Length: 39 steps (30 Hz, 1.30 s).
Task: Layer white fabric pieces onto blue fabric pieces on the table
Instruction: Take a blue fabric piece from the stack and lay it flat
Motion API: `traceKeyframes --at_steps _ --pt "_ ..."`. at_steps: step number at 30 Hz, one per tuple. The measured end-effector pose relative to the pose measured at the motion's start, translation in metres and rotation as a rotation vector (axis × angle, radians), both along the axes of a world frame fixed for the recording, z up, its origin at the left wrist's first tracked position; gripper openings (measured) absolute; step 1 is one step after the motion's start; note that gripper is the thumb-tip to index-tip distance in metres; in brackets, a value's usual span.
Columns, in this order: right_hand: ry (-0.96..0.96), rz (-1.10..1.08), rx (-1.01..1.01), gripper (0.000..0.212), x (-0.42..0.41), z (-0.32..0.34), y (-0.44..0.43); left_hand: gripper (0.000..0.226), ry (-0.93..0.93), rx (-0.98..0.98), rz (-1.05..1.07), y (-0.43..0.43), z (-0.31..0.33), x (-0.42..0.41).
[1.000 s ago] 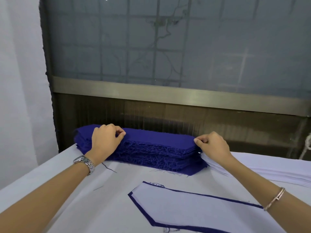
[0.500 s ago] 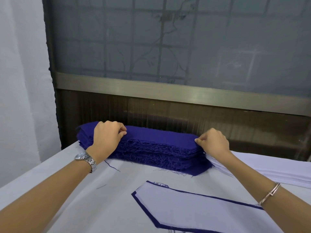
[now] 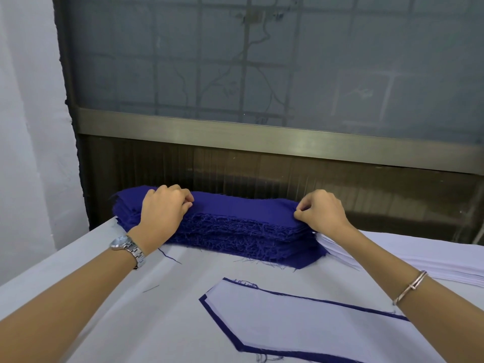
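A thick stack of blue fabric pieces (image 3: 235,226) with frayed edges lies at the far side of the table. My left hand (image 3: 163,209) sits on the stack's left part and pinches the top blue piece. At the stack's right end my right hand (image 3: 320,210) pinches the same top piece. A stack of white fabric pieces (image 3: 408,254) lies to the right, partly behind my right arm. Near me lies a white piece (image 3: 301,323) laid on a blue piece (image 3: 217,317), whose blue edge shows all round.
The table (image 3: 91,271) is covered in white cloth, with loose blue threads on it. Behind the stacks rise a dark panel and a metal rail (image 3: 262,134) under a frosted window. A white wall stands at the left.
Both hands stay at the ends of the blue stack; their fingers have closed tighter on the top piece. The view has shifted slightly.
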State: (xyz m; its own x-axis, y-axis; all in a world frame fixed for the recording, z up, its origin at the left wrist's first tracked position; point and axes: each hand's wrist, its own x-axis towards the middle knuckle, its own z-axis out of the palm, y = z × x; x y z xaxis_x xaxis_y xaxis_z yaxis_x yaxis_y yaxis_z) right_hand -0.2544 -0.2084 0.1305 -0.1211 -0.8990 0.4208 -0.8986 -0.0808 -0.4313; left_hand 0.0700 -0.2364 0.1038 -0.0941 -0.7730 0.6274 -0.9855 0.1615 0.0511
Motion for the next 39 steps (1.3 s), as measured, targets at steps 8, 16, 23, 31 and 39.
traceKeyframes --at_steps 8,16,23,31,39 --pt "-0.323 0.148 -0.145 0.04 -0.002 -0.008 -0.005 0.039 -0.05 -0.017 0.009 -0.002 0.001 0.005" --pt "-0.359 0.271 -0.209 0.019 -0.017 -0.019 0.006 0.067 0.053 0.029 -0.137 -0.003 0.003 0.005" --pt "-0.472 0.393 -0.197 0.023 -0.027 -0.023 0.014 0.077 0.059 -0.005 -0.278 -0.005 0.004 0.01" --pt "-0.531 0.458 -0.245 0.026 -0.028 -0.018 0.023 0.012 -0.021 -0.161 -0.212 -0.006 0.018 0.057" --pt "-0.535 0.484 -0.258 0.027 -0.029 -0.008 0.032 0.039 -0.069 -0.033 -0.208 -0.011 0.018 0.066"
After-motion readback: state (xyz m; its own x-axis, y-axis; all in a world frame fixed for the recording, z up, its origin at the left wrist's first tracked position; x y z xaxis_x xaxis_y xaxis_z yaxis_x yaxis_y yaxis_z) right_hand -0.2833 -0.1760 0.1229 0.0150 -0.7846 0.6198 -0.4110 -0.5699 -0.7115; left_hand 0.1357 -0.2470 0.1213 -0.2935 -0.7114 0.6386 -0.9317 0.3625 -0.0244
